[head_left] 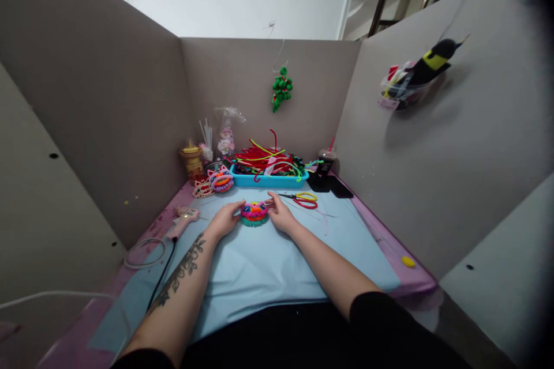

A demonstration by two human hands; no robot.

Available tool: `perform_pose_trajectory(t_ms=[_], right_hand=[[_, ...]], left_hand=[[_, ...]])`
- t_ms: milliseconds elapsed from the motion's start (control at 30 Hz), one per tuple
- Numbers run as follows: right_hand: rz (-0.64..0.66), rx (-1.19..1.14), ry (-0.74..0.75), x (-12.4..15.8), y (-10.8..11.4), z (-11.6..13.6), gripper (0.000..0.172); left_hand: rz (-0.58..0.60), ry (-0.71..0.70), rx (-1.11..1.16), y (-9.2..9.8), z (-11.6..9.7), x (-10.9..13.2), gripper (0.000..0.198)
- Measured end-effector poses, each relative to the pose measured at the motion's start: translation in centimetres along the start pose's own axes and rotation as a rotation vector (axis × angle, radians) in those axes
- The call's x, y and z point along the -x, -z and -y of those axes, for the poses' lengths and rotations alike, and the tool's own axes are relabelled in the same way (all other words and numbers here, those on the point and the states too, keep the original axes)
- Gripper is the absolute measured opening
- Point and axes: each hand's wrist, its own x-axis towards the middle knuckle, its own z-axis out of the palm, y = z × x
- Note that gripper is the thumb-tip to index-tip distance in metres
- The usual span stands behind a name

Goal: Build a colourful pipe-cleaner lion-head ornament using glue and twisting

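A small round pipe-cleaner monster face (254, 214), pink on top with an orange mouth and teal fringe below, is on the light blue cloth (246, 262) in front of me. My left hand (225, 220) grips its left edge with the fingertips. From the other side, my right hand (280, 214) holds its right edge between thumb and fingers. Just beyond my right hand lie scissors (306, 202) with yellow and red handles. Two similar pipe-cleaner faces, one purple and orange (221, 180), one cream and red (202, 188), stand at the back left.
A blue tray (270, 180) heaped with red and green pipe cleaners (264, 158) stands at the back. A pink glue gun (184, 221) with its cord lies left. Cups (325, 162) flank the tray, dark phone-like slabs (340, 187) lie right, and grey panels (277, 52) enclose the table.
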Motion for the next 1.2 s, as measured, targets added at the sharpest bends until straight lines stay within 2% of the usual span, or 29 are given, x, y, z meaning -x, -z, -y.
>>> perform_pose_trajectory(t_ms=[100, 233, 367, 433, 533, 600, 667, 767, 933, 1067, 1200], right_hand=[[0.050, -0.006, 0.005, 0.2, -0.1, 0.0, 0.068], [-0.064, -0.025, -0.079, 0.0, 0.4, 0.0, 0.063], [-0.115, 0.028, -0.153, -1.1, 2.6, 0.8, 0.053], [-0.110, 0.074, -0.125, -2.3, 4.3, 1.5, 0.048], [-0.188, 0.185, -0.021, -5.0, 6.9, 2.4, 0.038], [-0.268, 0.233, 0.052, -7.2, 8.3, 2.8, 0.034], [-0.285, 0.284, 0.099, -9.5, 9.1, 3.0, 0.030], [-0.211, 0.464, 0.174, -12.9, 9.4, 3.0, 0.024], [0.042, 0.797, 0.257, -17.0, 7.6, 2.8, 0.027], [0.227, 1.007, 0.304, -18.8, 6.3, 2.9, 0.027], [0.340, 1.123, 0.306, -19.9, 6.4, 3.7, 0.017]], left_hand=[[0.012, -0.009, -0.043, -0.4, 0.2, 0.0, 0.045], [-0.046, 0.014, -0.085, -0.5, 0.7, 0.0, 0.049], [-0.071, 0.051, -0.041, -0.1, 0.0, 0.4, 0.049], [0.002, 0.004, 0.064, 0.0, -0.9, 0.6, 0.058], [0.075, 0.017, 0.137, -0.2, -2.3, 0.6, 0.078], [0.099, 0.024, 0.110, -0.6, -2.8, 0.5, 0.080], [0.088, 0.042, 0.073, -1.0, -2.8, 0.3, 0.073], [0.069, 0.079, 0.021, -1.5, -2.3, -0.1, 0.068], [0.018, 0.125, -0.071, -1.8, -1.9, -0.2, 0.068], [0.015, 0.078, -0.088, -1.5, -2.1, 0.3, 0.069], [0.015, 0.081, -0.091, -1.3, -1.8, 1.0, 0.068]])
